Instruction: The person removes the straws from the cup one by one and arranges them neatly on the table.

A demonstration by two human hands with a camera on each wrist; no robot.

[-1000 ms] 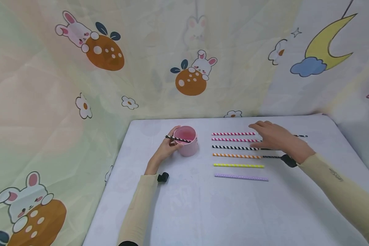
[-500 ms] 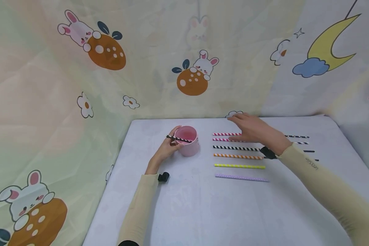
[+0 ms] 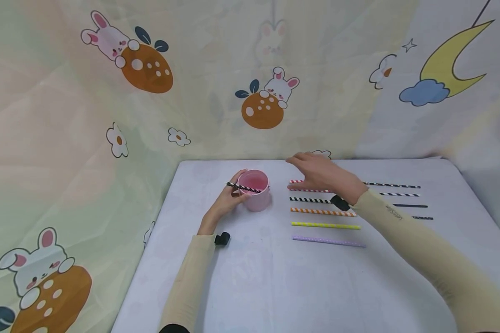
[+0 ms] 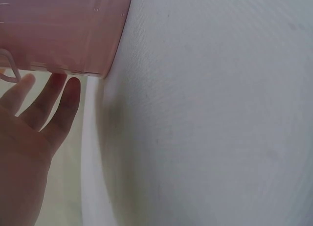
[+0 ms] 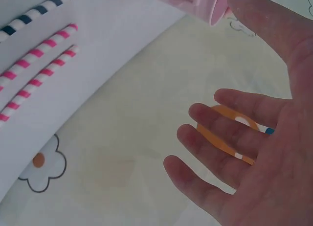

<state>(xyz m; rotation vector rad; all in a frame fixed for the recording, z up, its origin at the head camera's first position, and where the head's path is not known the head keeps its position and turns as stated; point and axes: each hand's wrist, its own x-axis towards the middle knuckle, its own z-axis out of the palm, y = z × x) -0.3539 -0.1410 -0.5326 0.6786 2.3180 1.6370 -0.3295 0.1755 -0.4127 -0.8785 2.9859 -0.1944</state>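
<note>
A pink cup (image 3: 255,190) stands on the white table (image 3: 275,282). My left hand (image 3: 227,199) holds it from the left, fingers lying against its side (image 4: 46,106). A black-and-white striped straw (image 3: 243,187) lies across the cup's rim by my thumb. My right hand (image 3: 316,173) hovers open above the left ends of the red-striped straw (image 3: 293,181) and pink-striped straw (image 3: 310,190), a little right of the cup. Its palm (image 5: 254,138) is empty, fingers spread. Nearer me lie a black-striped (image 3: 310,200), an orange (image 3: 321,212), a yellow (image 3: 325,225) and a purple straw (image 3: 328,241).
Several dark straws (image 3: 400,194) lie in a second column at the right of the table. A cartoon-printed cloth (image 3: 150,115) walls the table at the back and both sides. Black wrist cameras (image 3: 221,239) sit on both sleeves.
My right hand has moved left along the far straws toward the cup, uncovering the dark straws at the right. The left hand, cup and striped straw have stayed put.
</note>
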